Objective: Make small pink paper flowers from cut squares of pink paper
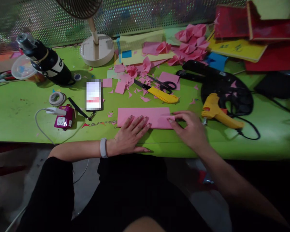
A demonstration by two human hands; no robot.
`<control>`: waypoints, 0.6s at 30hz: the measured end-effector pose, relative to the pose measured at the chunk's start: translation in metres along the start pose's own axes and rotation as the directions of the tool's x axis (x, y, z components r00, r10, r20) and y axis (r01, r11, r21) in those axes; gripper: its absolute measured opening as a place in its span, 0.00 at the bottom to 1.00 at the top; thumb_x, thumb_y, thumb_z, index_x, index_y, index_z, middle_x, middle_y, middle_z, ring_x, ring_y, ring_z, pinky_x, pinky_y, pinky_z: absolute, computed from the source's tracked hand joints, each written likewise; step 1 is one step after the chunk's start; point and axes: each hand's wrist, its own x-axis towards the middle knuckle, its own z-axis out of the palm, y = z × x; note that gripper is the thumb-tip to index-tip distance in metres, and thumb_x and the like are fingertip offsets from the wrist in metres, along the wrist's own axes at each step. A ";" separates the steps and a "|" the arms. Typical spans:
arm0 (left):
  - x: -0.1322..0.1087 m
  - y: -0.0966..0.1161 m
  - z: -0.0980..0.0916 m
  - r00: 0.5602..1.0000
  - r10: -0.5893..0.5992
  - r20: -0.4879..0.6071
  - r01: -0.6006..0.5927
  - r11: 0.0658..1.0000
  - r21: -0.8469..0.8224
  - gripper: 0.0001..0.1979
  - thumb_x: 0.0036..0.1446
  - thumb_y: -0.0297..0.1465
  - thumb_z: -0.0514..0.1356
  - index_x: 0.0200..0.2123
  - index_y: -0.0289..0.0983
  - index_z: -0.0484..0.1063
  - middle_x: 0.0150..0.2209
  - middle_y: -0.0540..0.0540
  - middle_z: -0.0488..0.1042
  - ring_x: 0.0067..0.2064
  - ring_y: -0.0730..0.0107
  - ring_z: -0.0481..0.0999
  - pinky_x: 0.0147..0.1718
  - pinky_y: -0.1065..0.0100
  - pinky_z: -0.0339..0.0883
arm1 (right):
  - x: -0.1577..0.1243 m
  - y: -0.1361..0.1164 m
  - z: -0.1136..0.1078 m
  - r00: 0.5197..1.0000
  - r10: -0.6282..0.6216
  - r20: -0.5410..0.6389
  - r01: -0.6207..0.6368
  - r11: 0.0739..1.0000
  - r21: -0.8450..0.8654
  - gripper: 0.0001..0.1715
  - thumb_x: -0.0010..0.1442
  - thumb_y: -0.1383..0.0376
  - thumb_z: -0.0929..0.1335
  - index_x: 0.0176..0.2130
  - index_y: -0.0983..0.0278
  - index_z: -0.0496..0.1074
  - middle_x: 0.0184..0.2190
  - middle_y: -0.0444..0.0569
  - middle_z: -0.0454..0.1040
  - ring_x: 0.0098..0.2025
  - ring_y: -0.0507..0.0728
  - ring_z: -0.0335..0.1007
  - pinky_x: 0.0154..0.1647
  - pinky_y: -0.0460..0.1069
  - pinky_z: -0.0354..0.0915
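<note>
A folded strip of pink paper [145,112] lies lengthwise near the front edge of the green table. Across its left half rests my left hand [131,133], palm down with fingers spread, pressing on the paper. My right hand [187,127] pinches the right end of the strip between thumb and index finger. Just behind the paper are a yellow utility knife [163,95] and black-handled scissors [168,86], among small pink scraps. A yellow glue gun [216,111] lies to the right of my right hand.
Pink paper flowers [193,42] are heaped at the back. A fan base [97,50], black bottle [50,64], phone [93,95], tape roll [56,98] and purple power adapter [64,117] occupy the left. Red and yellow papers [239,48] lie back right; the glue gun's cord loops at right.
</note>
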 end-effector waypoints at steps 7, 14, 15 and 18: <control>-0.003 0.000 0.003 0.999 -0.014 -0.036 0.014 1.000 -0.013 0.54 0.62 0.64 0.38 0.74 0.27 0.38 0.75 0.31 0.39 0.76 0.45 0.37 0.73 0.45 0.31 | -0.009 -0.027 -0.006 0.875 -0.435 0.215 0.448 0.894 -0.017 0.42 0.70 0.54 0.65 0.73 0.68 0.49 0.68 0.66 0.63 0.69 0.70 0.60 0.64 0.66 0.63; -0.007 0.003 0.010 0.999 -0.011 -0.033 0.009 0.999 -0.038 0.52 0.63 0.63 0.37 0.75 0.30 0.37 0.75 0.32 0.40 0.76 0.45 0.38 0.72 0.44 0.31 | -0.014 -0.036 -0.001 0.752 -0.550 0.364 0.595 0.804 -0.013 0.50 0.70 0.47 0.62 0.73 0.77 0.46 0.68 0.70 0.62 0.71 0.70 0.57 0.67 0.66 0.59; -0.007 0.003 0.010 0.999 -0.011 -0.032 0.010 0.999 -0.038 0.52 0.63 0.63 0.37 0.75 0.30 0.36 0.75 0.32 0.39 0.76 0.45 0.37 0.72 0.43 0.31 | -0.014 -0.036 -0.001 0.749 -0.557 0.360 0.602 0.798 -0.019 0.50 0.70 0.47 0.63 0.73 0.77 0.45 0.68 0.70 0.62 0.71 0.70 0.57 0.67 0.66 0.59; -0.008 0.004 0.011 1.000 -0.018 -0.023 0.017 0.999 -0.036 0.51 0.63 0.63 0.37 0.75 0.30 0.38 0.75 0.32 0.39 0.76 0.45 0.37 0.72 0.43 0.31 | -0.015 -0.036 -0.002 0.750 -0.559 0.354 0.603 0.797 -0.020 0.50 0.70 0.47 0.62 0.74 0.77 0.45 0.67 0.70 0.62 0.70 0.70 0.58 0.67 0.65 0.60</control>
